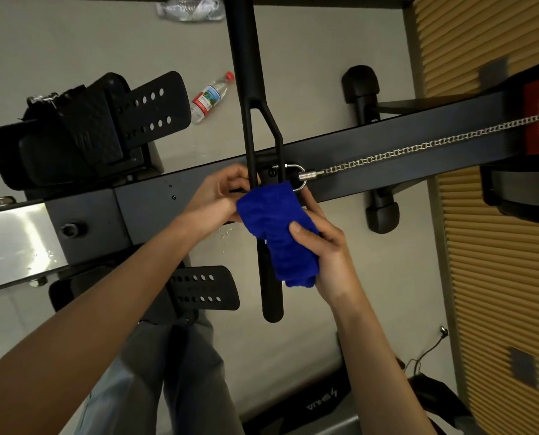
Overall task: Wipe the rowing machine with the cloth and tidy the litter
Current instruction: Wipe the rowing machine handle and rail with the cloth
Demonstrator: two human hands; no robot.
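The rowing machine's dark beam (pixel 387 142) runs across the view, with its black pull handle (pixel 246 58) crossing it upright. A silver chain (pixel 419 146) leads from the handle's middle to the right. My right hand (pixel 321 246) is shut on a blue cloth (pixel 277 233), pressed around the handle's near half. My left hand (pixel 217 196) grips the handle beside the cloth, close to the chain's shackle. On the floor beyond the beam lie a plastic bottle (pixel 211 97) with a red cap and a crumpled clear wrapper (pixel 189 7).
Two black footplates, the far one (pixel 104 120) and the near one (pixel 199 287), flank the beam. A shiny steel rail (pixel 13 243) extends left. Ribbed yellow wall panels (pixel 494 277) fill the right side. My grey-trousered legs (pixel 180 372) and a black cable (pixel 431 350) sit below.
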